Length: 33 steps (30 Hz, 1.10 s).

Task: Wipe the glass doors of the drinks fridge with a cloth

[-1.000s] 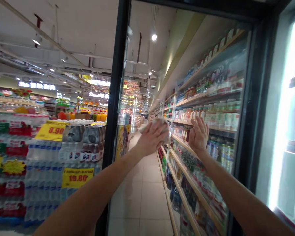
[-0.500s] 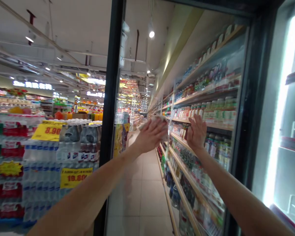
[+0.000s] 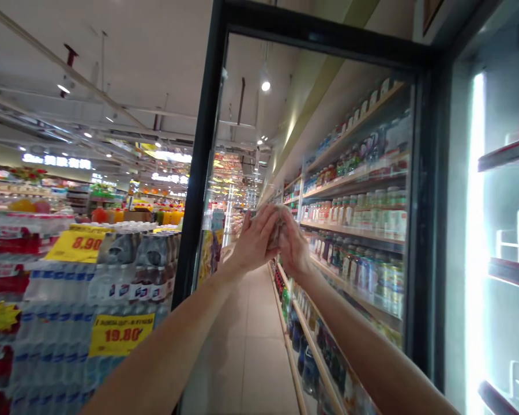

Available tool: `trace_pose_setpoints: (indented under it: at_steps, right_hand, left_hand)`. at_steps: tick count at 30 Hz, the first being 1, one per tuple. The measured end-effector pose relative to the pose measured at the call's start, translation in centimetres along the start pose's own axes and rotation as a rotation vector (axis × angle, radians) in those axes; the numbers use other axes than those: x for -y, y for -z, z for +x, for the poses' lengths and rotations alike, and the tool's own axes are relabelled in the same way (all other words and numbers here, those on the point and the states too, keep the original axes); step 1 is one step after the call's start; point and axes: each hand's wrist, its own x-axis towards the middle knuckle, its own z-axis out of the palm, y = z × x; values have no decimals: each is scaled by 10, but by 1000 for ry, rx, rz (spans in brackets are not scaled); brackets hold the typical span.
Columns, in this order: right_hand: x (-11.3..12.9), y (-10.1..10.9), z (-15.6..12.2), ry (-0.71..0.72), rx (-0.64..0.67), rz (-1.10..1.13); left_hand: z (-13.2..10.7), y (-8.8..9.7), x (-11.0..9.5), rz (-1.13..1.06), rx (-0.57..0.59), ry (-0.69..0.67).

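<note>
At far L there are the stacked water bottles (image 3: 52, 328), packed tight in rows, prob. so the pile carries itself; two yellow price signs (image 3: 123, 335) lean on the front, facing out, I think b/c shoppers must read them. Next comes the glass door (image 3: 194, 190), w/ its black frame; it stands open, as its R edge meets the lit cooler. In front of the pane, betw. its L and R edges and nearer to the L one, is the left hand (image 3: 255, 239): its fingers are long and laid over the pale cloth (image 3: 277, 229), grasping it lightly, it seems. The cloth is bunched betw. both palms, prob. so that no corner hangs down. If it touches the glass, I cannot tell. On the cloth's R side is the right hand (image 3: 296, 248), fingers close together and a bit bent; whether they grip or only press, can't tell. Further R, in the pane, show shelves w/ bottles (image 3: 354, 210), set in rows, labels outward, presumably for easy choosing. Beyond the door's R edge are the cooler's light strip (image 3: 474, 242), upright, and its shelf (image 3: 512, 271).
</note>
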Motion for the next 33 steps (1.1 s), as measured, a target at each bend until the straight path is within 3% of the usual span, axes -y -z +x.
trace_pose_setpoints:
  at_steps: [4,7,9,11,14,15,17,18,20,23,25,26,28,31,33]
  right_hand:
    - [24,-35,22,-99,96,-207]
    - [16,-35,27,-106,136,-345]
    - [-4,-15,20,-117,172,-415]
    - [-36,20,3,-225,164,-491]
    - [-90,80,-27,-464,21,-572]
    - [-104,94,-35,-608,-69,-617]
    - [-114,101,-42,-761,-195,-649]
    - [-109,94,-41,-751,-218,-636]
    - [-81,62,-33,-550,-167,-560]
    - [-27,7,-18,-157,45,-426]
    - [-10,-7,-20,-22,161,-393]
    - [-11,-3,-26,-16,182,-402]
    - [-31,25,-47,-99,153,-458]
    - [-77,78,-78,-386,-70,-567]
    - [-91,91,-87,-576,-231,-609]
  left_hand:
    - [-24,14,5,-32,-78,72]
    - [-30,21,7,-49,-86,86]
    - [-30,22,4,15,-52,133]
    - [-29,20,-1,115,10,175]
    - [-29,16,-9,220,86,217]
    - [-29,15,-10,238,101,224]
    - [-29,13,-11,261,108,230]
    - [-29,12,-10,266,105,230]
    - [-30,12,-8,264,104,224]
    - [-39,13,-6,246,109,210]
    - [-51,15,-7,229,122,187]
    - [-58,17,-9,223,133,176]
    - [-72,21,-12,222,151,170]
    - [-83,24,-19,225,176,201]
    - [-83,25,-22,216,190,218]
